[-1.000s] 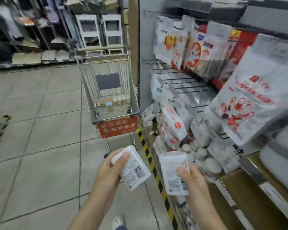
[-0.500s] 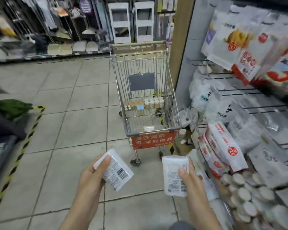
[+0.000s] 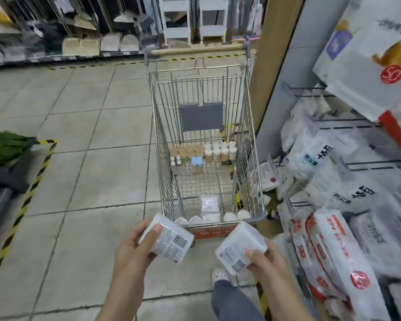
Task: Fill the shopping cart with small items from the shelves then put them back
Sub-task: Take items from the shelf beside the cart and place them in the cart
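Grey tiled floor (image 3: 83, 172), striped hazard tape (image 3: 26, 193)

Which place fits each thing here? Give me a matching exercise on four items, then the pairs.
Things:
1. white labelled packet
2. clear plastic box with barcode label
3. row of small cork-topped jars
4. green leafy bundle

Places:
A. far end of the wire shopping cart
B. gripped in the right hand
C. left edge, beside the striped floor tape
D. gripped in the left hand

Pairs: 1-D, 2-B, 3-A, 4-C
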{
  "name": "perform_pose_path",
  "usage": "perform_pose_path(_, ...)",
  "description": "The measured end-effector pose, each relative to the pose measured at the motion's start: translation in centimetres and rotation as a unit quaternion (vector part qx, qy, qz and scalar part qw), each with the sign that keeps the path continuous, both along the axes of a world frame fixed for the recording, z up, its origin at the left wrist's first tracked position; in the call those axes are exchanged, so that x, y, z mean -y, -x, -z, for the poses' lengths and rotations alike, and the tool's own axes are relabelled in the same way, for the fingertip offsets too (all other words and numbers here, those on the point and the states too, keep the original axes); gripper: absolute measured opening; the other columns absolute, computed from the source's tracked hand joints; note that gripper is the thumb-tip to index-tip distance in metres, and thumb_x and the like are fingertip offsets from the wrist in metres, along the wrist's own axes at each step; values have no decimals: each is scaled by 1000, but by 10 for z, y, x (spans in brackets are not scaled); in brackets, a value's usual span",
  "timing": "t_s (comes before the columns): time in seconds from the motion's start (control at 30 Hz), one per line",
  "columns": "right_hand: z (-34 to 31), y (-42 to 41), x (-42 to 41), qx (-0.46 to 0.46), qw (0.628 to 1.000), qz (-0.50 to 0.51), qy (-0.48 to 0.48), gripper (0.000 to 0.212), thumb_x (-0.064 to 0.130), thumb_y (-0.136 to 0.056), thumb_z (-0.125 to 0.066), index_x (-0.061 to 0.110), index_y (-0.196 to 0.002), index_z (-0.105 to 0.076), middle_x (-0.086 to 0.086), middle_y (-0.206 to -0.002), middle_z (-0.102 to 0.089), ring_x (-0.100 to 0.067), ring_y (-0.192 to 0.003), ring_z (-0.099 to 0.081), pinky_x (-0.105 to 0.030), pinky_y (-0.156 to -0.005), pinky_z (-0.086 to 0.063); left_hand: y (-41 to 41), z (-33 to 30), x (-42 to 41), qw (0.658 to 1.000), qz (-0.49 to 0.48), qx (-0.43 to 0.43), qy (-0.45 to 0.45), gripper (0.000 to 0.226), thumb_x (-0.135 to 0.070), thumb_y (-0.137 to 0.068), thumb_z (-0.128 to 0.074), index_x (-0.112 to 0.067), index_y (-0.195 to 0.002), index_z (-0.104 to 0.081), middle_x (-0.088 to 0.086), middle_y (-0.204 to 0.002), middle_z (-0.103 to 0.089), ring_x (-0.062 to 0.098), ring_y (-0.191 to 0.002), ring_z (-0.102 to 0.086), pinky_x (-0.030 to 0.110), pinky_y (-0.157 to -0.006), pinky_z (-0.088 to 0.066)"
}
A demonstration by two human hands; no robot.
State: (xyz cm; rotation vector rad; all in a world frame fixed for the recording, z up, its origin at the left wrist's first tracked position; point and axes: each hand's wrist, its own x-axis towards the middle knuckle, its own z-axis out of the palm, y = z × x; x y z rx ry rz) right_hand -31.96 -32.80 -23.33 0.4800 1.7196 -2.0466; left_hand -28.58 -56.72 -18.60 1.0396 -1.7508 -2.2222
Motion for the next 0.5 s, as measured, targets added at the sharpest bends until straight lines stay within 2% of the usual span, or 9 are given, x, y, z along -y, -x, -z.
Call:
perform_pose_path(0.1,10,49,-7,6,999,-28,-16,64,31,-47,-78,14,-106,-61,-11,-99,-71,-22,-90,-69,-34,-76,-53,49,15,-8,1000,-20,17,13,37,-16,-83,-66,-9,-119,-61,15,-107,-65,19,-88,-62,30,-73,-51)
perform_pose_path(0.2,21,92,-13,15,999,-42,-31,71,30,-47,-78,14,-113,-57,-10,-107,-68,-23,-98,-67,-35,-80,-54,90,37,-14,999,-8,28,36,34,-12,-84,-66,-9,-117,-61,19,-108,-65,22,-88,-63,22,-60,-53)
perform_pose_path(0.33,37,135,-13,11,993,-77,-84,60,15,-60,-66,24,-117,-53,-4,-113,-62,-21,-104,-62,-40,-86,-54,130,62,-18,997,0,57,50,33,-10,-84,-68,-10,-115,-60,13,-104,-66,23,-85,-66,25,-52,-56)
perform_pose_path(0.4,49,148,-10,12,991,-83,-108,54,12,-62,-65,27,-113,-54,-5,-113,-62,-21,-104,-61,-44,-90,-52,145,77,-13,995,-5,79,56,33,-12,-83,-70,-16,-114,-59,10,-105,-64,23,-86,-66,33,-51,-58)
perform_pose_path(0.47,62,160,-4,15,987,-84,-136,49,6,-69,-69,27,-111,-54,-5,-112,-62,-22,-104,-60,-46,-93,-50,158,94,-3,992,-3,109,59,39,-16,-81,-73,-19,-116,-57,9,-112,-61,28,-95,-64,51,-55,-58)
perform_pose_path(0.5,70,165,-1,19,986,-84,-146,46,3,-72,-69,26,-109,-54,-5,-111,-62,-21,-103,-60,-44,-92,-51,164,102,2,990,4,124,71,42,-16,-80,-74,-18,-119,-56,7,-114,-60,28,-98,-62,54,-60,-57)
